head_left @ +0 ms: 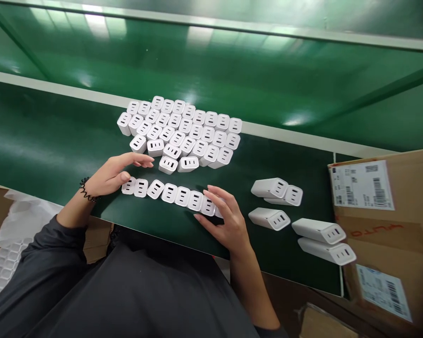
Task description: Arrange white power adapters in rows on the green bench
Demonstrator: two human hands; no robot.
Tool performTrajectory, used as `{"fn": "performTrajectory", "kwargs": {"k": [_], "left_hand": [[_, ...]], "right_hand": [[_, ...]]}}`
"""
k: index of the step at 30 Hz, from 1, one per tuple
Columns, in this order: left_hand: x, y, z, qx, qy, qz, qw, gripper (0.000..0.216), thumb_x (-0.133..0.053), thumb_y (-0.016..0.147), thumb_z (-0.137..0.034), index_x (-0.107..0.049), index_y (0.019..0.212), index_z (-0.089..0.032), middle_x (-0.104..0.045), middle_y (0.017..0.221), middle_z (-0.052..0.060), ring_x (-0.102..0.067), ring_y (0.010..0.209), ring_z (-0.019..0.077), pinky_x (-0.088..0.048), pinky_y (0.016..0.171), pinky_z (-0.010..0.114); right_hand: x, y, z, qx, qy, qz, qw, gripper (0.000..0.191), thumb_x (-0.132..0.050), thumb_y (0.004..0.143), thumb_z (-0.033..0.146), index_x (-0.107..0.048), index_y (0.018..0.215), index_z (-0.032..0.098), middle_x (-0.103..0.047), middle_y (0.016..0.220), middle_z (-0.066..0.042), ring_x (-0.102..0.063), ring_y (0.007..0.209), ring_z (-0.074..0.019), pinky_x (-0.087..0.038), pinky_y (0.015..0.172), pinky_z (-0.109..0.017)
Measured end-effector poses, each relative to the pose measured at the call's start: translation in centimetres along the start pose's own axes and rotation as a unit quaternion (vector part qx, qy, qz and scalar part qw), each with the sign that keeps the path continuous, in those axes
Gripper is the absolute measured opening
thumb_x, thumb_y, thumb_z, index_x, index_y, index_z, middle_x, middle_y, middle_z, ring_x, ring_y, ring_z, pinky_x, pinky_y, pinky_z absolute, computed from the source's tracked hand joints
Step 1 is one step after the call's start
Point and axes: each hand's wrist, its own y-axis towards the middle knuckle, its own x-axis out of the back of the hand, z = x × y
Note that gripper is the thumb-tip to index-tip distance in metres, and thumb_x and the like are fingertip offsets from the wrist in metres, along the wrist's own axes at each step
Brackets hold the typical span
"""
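White, rounded plastic blocks (182,196) look smooth and satiny. The dark green, flat counter (49,136) has a faint sheen; the green, upright panel (211,70) shines glossily. The brown cardboard box (409,199) and dark grey cloth top (144,291) look matt.

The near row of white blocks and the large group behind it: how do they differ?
The near row is a single line, while the large group is several rows deep.
The near row has far fewer blocks than the large group.
The right hand partly covers the near row's right end; the large group has no hand over it.
Both consist of white blocks with dark slots and stand on the green table.
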Motion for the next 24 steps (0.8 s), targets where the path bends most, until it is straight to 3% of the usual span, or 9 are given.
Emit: {"fn": "performTrajectory", "kwargs": {"k": [3,8,15,24], "left_hand": [[-0.4,0.8,0.5,-0.003,-0.025,0.003,1.000,0.070,-0.035,0.092,-0.072,-0.062,0.128,-0.019,-0.071,0.115,0.015,-0.067,0.106,0.0254,-0.052,0.093,0.038],[-1.2,0.3,1.8,0.049,-0.085,-0.005,0.995,0.075,-0.033,0.089,-0.077,-0.065,0.122,-0.019,-0.068,0.123,0.015,-0.063,0.114,0.0274,-0.051,0.096,0.039],[-1.3,0.1,2.3,0.070,-0.141,0.057,0.986,0.080,-0.027,0.091,-0.077,-0.062,0.129,-0.016,-0.062,0.132,0.017,-0.058,0.122,0.0297,-0.047,0.101,0.038],[-1.4,0.1,2.1,0.069,-0.150,0.067,0.984,0.081,-0.027,0.091,-0.077,-0.063,0.125,-0.013,-0.068,0.118,0.017,-0.063,0.102,0.0252,-0.050,0.090,0.036]], "right_hand": [[0.0,0.0,0.1,0.005,0.005,0.007,1.000,0.065,-0.072,0.086,0.030,-0.043,0.145,0.030,-0.053,0.136,-0.014,-0.058,0.121,-0.0309,-0.056,0.097,-0.051],[0.0,0.1,0.3,0.007,0.031,0.012,0.999,0.070,-0.073,0.086,0.029,-0.040,0.147,0.030,-0.047,0.141,-0.015,-0.055,0.126,-0.0321,-0.055,0.099,-0.053],[0.1,0.2,0.5,0.003,0.085,0.028,0.996,0.078,-0.074,0.084,0.031,-0.034,0.151,0.030,-0.038,0.149,-0.015,-0.046,0.136,-0.0345,-0.050,0.105,-0.057],[0.1,0.0,0.3,-0.008,0.091,0.018,0.996,0.079,-0.072,0.085,0.035,-0.032,0.153,0.031,-0.039,0.150,-0.015,-0.044,0.137,-0.0357,-0.048,0.106,-0.060]]}}
